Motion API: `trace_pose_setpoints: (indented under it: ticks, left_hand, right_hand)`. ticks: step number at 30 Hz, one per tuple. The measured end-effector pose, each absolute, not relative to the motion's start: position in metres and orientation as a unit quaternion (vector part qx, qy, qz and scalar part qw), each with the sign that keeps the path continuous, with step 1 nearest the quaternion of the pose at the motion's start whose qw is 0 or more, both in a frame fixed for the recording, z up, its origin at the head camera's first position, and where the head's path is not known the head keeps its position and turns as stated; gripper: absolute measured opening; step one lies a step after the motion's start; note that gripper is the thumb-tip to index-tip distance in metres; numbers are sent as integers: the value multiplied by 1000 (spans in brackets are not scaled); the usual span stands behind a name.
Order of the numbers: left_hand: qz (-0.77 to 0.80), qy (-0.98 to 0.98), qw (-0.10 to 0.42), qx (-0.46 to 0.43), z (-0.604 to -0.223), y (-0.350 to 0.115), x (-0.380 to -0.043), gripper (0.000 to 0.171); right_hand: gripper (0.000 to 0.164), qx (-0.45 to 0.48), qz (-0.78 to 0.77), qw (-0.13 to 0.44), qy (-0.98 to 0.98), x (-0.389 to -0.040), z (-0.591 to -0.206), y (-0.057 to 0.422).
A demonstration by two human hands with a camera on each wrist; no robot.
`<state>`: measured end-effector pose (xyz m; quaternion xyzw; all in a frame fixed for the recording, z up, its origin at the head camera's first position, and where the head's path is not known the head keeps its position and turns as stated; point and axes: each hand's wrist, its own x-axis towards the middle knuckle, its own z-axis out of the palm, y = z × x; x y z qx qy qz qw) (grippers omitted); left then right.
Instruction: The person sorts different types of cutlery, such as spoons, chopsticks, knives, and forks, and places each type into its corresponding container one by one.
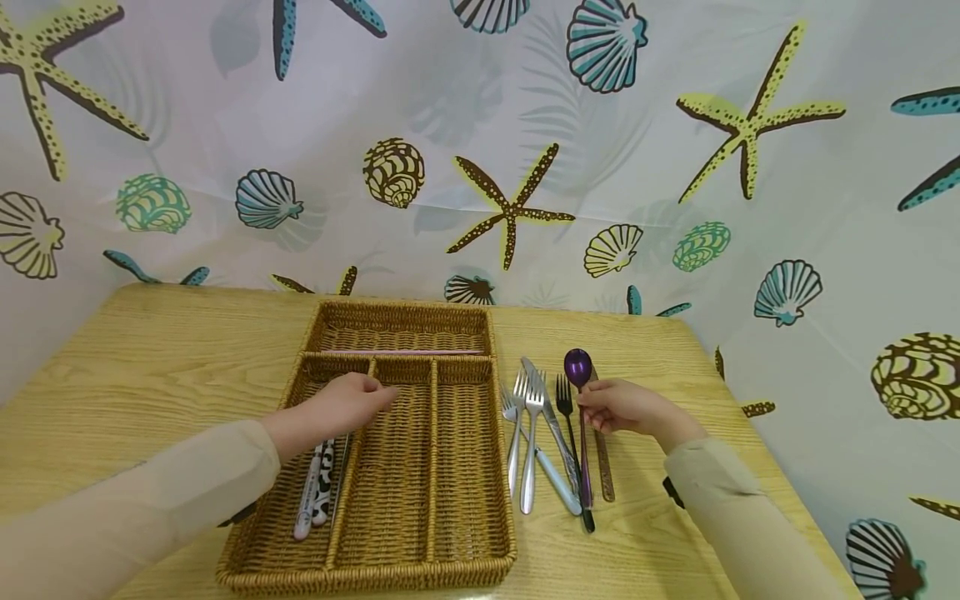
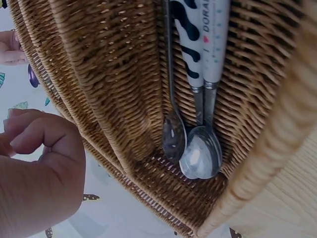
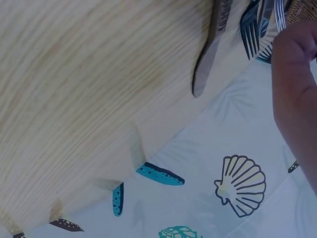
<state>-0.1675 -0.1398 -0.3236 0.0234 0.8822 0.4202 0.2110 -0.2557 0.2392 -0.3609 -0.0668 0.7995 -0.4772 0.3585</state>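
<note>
On the right of the head view, my right hand (image 1: 632, 410) pinches the handle of a purple spoon (image 1: 577, 367), bowl pointing away from me. Beside it on the table lie a black fork (image 1: 565, 396) and a brown-handled knife (image 1: 604, 467). My left hand (image 1: 337, 408) hovers over the left compartment of a wicker cutlery basket (image 1: 367, 577), its fingers loosely curled around nothing visible. In that compartment lie a spoon with a cow-print handle (image 2: 190, 54), one with a white printed handle (image 2: 214, 44) and a thin metal spoon (image 2: 173, 136).
Several silver forks (image 1: 533, 404), a silver knife (image 1: 553, 425) and a piece with a light-blue handle (image 1: 558, 482) lie between the basket and the black fork. A thin pinkish utensil (image 1: 405, 352) lies in the basket's back compartment. Shell-print cloth (image 1: 420, 100) hangs behind the wooden table (image 1: 172, 358).
</note>
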Motion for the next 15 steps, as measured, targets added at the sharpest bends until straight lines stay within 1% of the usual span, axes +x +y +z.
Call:
trace_pose_setpoints:
  ticks: [10,15]
  left_hand:
    - [437,872,218,31,-317,-126,-165,33]
    - [443,869,217,31,-316,-121,-164,31]
  right_hand:
    - [23,-95,-477,361,796,-256,-350,209]
    - [26,-99,-480,359,794,-255,-343,191]
